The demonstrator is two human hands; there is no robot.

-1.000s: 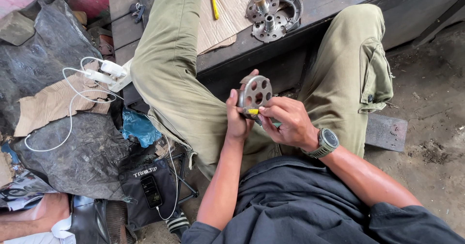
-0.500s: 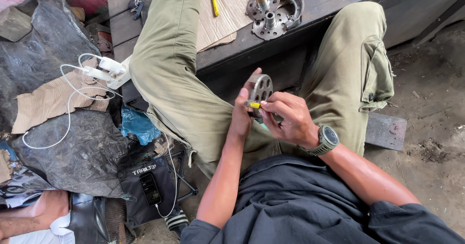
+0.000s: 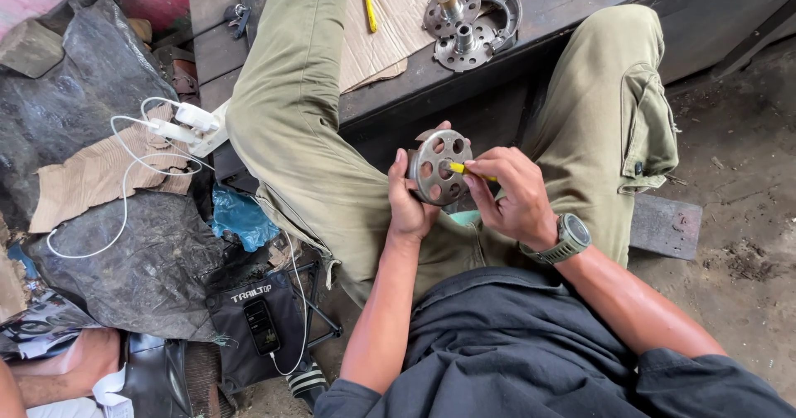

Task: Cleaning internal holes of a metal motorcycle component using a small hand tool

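My left hand [image 3: 408,198] grips a round grey metal disc with several holes [image 3: 438,166], held upright between my knees. My right hand [image 3: 510,194] pinches a thin yellow-handled tool [image 3: 464,169] whose tip touches the disc's face near its middle. A grey wristwatch [image 3: 570,237] sits on my right wrist. My legs in olive trousers [image 3: 307,128] spread to either side of the hands.
Two more metal hub parts [image 3: 464,16] lie on cardboard [image 3: 398,20] on a dark wooden bench, beside a yellow tool [image 3: 368,3]. At left are black plastic sheeting [image 3: 99,78], white charger cables [image 3: 170,128], a phone [image 3: 261,327] on a black bag and a blue rag [image 3: 240,219].
The disc has turned in my left hand from a tilted, edge-on pose to face me more fully. My right hand with the yellow tool stays at its face.
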